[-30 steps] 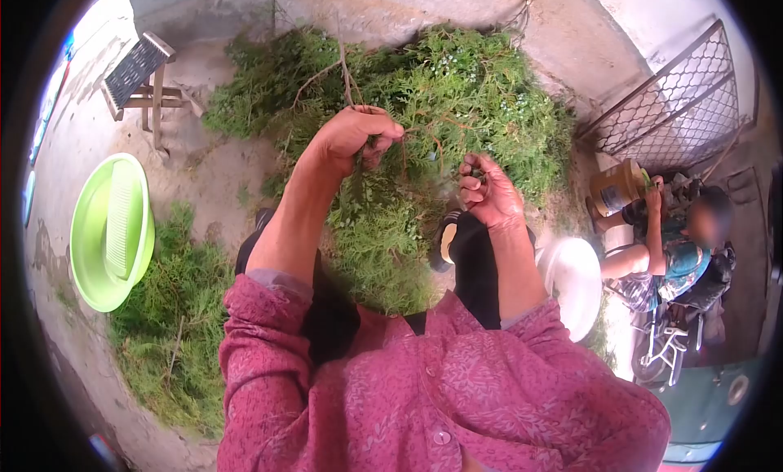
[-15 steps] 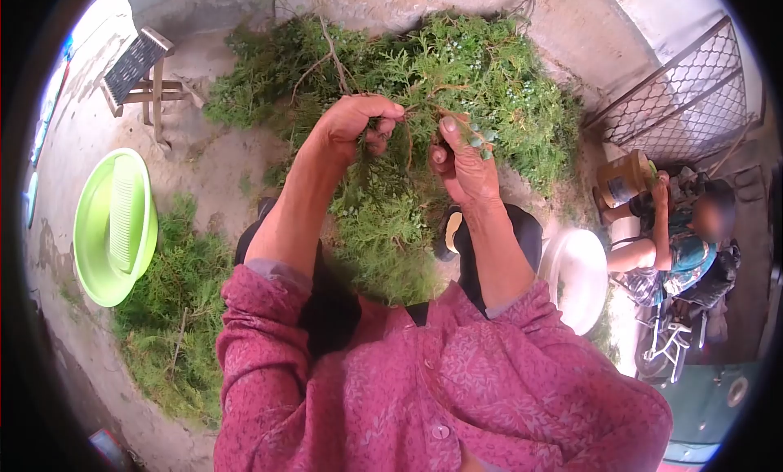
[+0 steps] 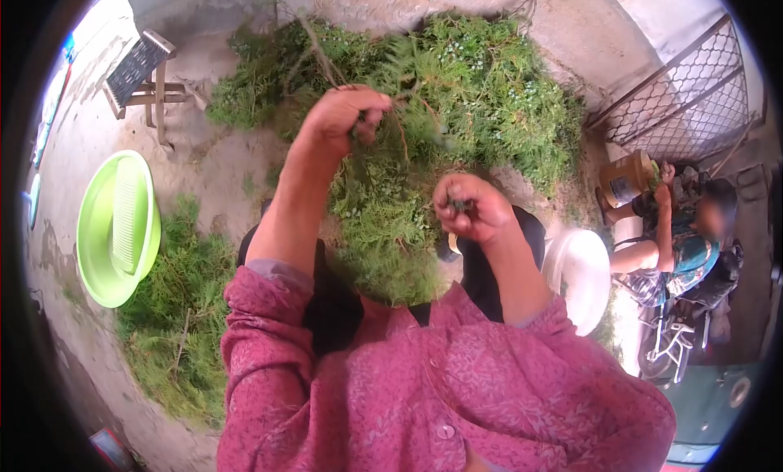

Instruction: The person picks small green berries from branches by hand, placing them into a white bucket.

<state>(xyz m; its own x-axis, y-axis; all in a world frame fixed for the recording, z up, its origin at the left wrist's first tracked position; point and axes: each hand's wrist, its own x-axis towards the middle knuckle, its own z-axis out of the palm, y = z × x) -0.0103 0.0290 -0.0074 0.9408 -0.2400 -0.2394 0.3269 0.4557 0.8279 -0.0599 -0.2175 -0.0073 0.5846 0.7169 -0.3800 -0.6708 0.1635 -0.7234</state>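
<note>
Concrete floor (image 3: 220,166) heaped with green cuttings (image 3: 497,97) — left hand (image 3: 342,117) raised above heap, fingers closed round branch (image 3: 369,172); right hand (image 3: 473,213) lower, fingers pinched on small sprig (image 3: 459,203).

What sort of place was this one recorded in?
Most likely an outdoor yard or courtyard used as a work spot: bare concrete ground, heaps of cut evergreen branches piled on it, and a metal mesh gate at the right.

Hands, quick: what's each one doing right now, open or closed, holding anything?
Left hand: closed on the thin woody stem of a green feathery branch.
Right hand: closed on a small dark-green plant bit, too small to identify.
</note>
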